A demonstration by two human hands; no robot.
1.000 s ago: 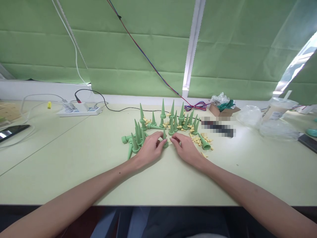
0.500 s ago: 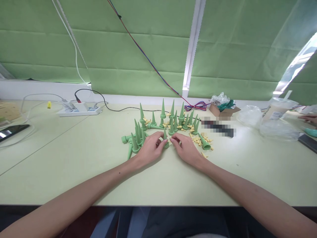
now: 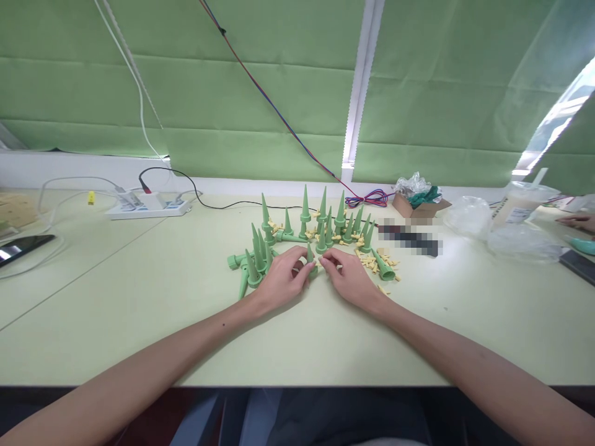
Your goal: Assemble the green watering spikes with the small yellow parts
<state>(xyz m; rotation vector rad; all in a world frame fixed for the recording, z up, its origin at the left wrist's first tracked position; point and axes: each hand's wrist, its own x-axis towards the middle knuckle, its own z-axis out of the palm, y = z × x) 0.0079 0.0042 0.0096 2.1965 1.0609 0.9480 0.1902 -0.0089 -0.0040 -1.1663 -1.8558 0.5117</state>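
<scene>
My left hand (image 3: pixel 287 274) is closed around a green plastic cone spike (image 3: pixel 310 251) that stands point up on the table. Close by on the right, my right hand (image 3: pixel 348 274) pinches a small yellow plastic piece (image 3: pixel 319 263) against the spike's lower part; the fingertips mostly cover it. Several more green spikes (image 3: pixel 305 204) stand upright behind both hands. A few lie on their sides, among them an open-ended spike (image 3: pixel 383 267) beside my right hand. Loose yellow pieces (image 3: pixel 370 263) are scattered around it.
A white power strip (image 3: pixel 149 209) and a phone (image 3: pixel 25 248) lie to the left. Toward the back right are coiled wires (image 3: pixel 374 198), a small cardboard box (image 3: pixel 418 207), a plastic cup (image 3: pixel 520 204) and clear bags. Another person's hand (image 3: pixel 579 222) shows at the far right.
Hardly anything differs. Both hands keep the same grip at the green spike, which leans very slightly; the view has shifted a touch.
</scene>
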